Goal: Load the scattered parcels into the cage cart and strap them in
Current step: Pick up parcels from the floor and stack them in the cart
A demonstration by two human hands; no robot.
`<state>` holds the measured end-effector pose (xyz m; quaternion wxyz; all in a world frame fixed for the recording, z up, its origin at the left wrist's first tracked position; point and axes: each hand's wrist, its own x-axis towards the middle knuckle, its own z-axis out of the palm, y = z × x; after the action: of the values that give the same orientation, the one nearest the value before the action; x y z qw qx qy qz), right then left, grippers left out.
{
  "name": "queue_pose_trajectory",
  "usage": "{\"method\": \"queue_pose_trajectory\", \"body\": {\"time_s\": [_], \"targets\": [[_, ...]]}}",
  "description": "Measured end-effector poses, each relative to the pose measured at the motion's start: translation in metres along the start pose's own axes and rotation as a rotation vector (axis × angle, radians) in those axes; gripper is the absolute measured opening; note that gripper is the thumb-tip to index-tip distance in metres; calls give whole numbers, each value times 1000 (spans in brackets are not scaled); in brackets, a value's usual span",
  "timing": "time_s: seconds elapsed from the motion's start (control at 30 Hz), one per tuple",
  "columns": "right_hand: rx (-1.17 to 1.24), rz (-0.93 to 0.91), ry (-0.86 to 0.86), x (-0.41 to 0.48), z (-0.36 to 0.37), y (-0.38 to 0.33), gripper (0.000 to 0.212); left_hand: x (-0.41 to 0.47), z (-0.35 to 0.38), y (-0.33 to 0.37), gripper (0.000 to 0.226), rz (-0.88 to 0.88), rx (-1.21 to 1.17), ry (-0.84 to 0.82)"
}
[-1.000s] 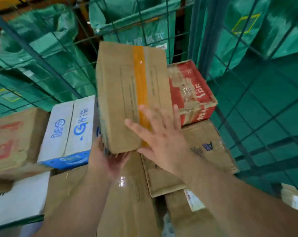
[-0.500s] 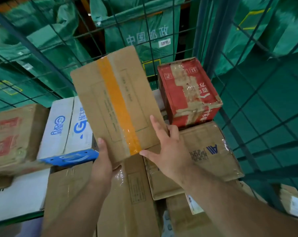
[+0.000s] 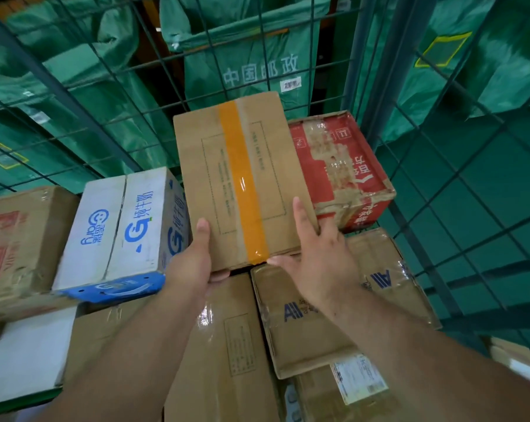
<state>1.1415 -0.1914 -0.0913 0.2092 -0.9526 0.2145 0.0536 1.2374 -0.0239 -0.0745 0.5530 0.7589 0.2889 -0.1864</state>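
The left hand [image 3: 196, 263] clamps the near left corner of a brown carton [image 3: 242, 178], thumb flat on the top face and fingers curled under the edge. The right hand [image 3: 315, 263] grips the near right corner, thumb up along the top and fingers wrapped down the side. A grip at each corner probably lets the person steer the carton square as it goes in. The carton, sealed lengthwise with orange tape, sits tilted slightly away. It is over the stack inside the cage cart [image 3: 376, 71], in the gap between a white-and-blue milk carton [image 3: 120, 233] on its left and a red carton [image 3: 339, 169] on its right. It is close against both, though whether it actually touches them I cannot tell. That slot looks like its intended place, filling the back row so the load packs tight. Beneath the hands lie a long taped carton [image 3: 227, 345] and a crumpled carton with blue lettering [image 3: 333, 315], which form the layer that will bear it. Farther left sits a brown carton with red print [image 3: 14, 239]. Green wire mesh walls the cart on the far and right sides, and beyond it hang green mail sacks [image 3: 215, 86] with white characters. This appears to be a postal sorting floor, dimly lit.
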Motion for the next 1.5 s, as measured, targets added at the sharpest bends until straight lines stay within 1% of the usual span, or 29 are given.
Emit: {"method": "queue_pose_trajectory", "body": {"time_s": [0.07, 0.13, 0.23, 0.37, 0.5, 0.63, 0.73, 0.77, 0.83, 0.9, 0.93, 0.97, 1.0, 1.03, 1.07, 1.1, 1.17, 1.2, 1.23, 1.27, 1.3, 1.33, 1.37, 1.4, 1.43, 1.5], "targets": [[-137, -59, -4, 9, -7, 5, 110, 7, 6, 2, 84, -8, 71, 30], [-226, -114, 3, 8, -8, 4, 108, 12, 2, -5, 90, 1, 111, 48], [-274, -121, -9, 7, -8, 1, 105, 17, -6, -9, 85, -29, 39, 36], [-354, -91, -48, 14, -20, 1, 102, 19, 1, 5, 79, -55, 5, 30], [-435, -59, -87, 26, -31, 0, 101, 24, 12, 23, 83, -58, 85, 5], [-472, -70, -116, 48, -37, -16, 107, 34, 8, 45, 64, -126, 154, -100], [-529, -53, -170, 52, -36, -24, 110, 30, 4, 51, 70, -153, 194, -132], [-540, -30, -195, 50, -37, -26, 110, 27, 2, 48, 71, -150, 180, -147], [-514, 28, -220, 43, -42, -28, 109, 18, -5, 36, 75, -139, 61, -191], [-468, 57, -161, 26, -46, -26, 102, 6, -16, 17, 82, -137, -38, -230], [-438, 49, -107, 10, -43, -24, 96, -2, -21, 5, 80, -119, -24, -238], [-371, 34, -59, -10, -39, -21, 89, -15, -29, -8, 72, -89, 23, -231], [-271, 30, -42, -35, -32, -17, 82, -29, -39, -24, 61, -58, 71, -223], [-159, 48, -61, -65, -24, -15, 76, -47, -50, -43, 48, -51, 118, -220], [-43, 74, -97, -98, -14, -13, 67, -65, -63, -65, 38, -66, 150, -240], [104, 113, -158, -134, -3, -12, 54, -84, -76, -88, 31, -99, 191, -271], [394, 182, -327, -217, 25, -12, 17, -130, -113, -130, 20, -163, 261, -344], [507, 200, -446, -249, 44, -11, 14, -145, -123, -150, 17, -174, 291, -364], [615, 286, -495, -280, 60, -10, 22, -166, -137, -167, 16, -176, 322, -380], [761, 430, -538, -311, 73, -5, 23, -182, -153, -179, 16, -177, 330, -393], [816, 460, -608, -349, 79, -11, 15, -201, -169, -190, 17, -194, 340, -408], [892, 581, -629, -373, 85, -18, 9, -211, -176, -199, 18, -211, 331, -417], [978, 775, -550, -399, 85, -28, 15, -229, -189, -208, 18, -213, 332, -442], [973, 824, -462, -415, 82, -38, 20, -240, -198, -214, 17, -189, 331, -461], [1007, 841, -387, -437, 72, -49, 20, -255, -207, -220, 15, -152, 345, -489], [1077, 884, -307, -473, 56, -65, 19, -287, -225, -229, 13, -94, 376, -551]]}}
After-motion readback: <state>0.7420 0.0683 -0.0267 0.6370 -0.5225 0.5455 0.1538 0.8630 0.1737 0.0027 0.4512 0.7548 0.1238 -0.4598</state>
